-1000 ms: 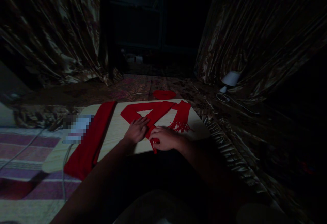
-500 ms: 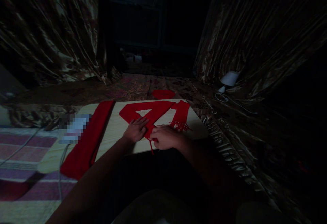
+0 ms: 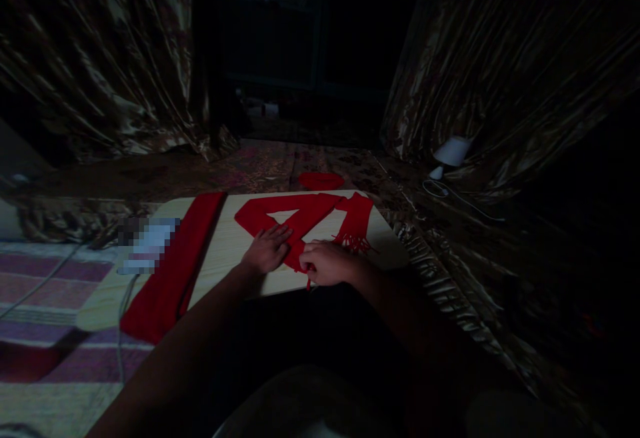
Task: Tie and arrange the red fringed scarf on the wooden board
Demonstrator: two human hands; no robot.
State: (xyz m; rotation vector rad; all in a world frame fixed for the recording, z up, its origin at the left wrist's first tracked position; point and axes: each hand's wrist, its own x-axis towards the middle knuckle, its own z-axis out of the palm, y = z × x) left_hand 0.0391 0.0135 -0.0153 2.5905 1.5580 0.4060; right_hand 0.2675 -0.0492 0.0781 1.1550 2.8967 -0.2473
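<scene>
Both forearms reach forward over the near edge of the desk (image 3: 235,251). The left hand (image 3: 266,250) lies flat, palm down and fingers spread, pressing on a diagonal band of the red fringed scarf (image 3: 300,215), which is laid in angled folds just beyond the hands. The right hand (image 3: 327,263), just beside the left, is curled, its fingers pinching the scarf's near end. A second red scarf (image 3: 175,265) lies well left of the left hand.
</scene>
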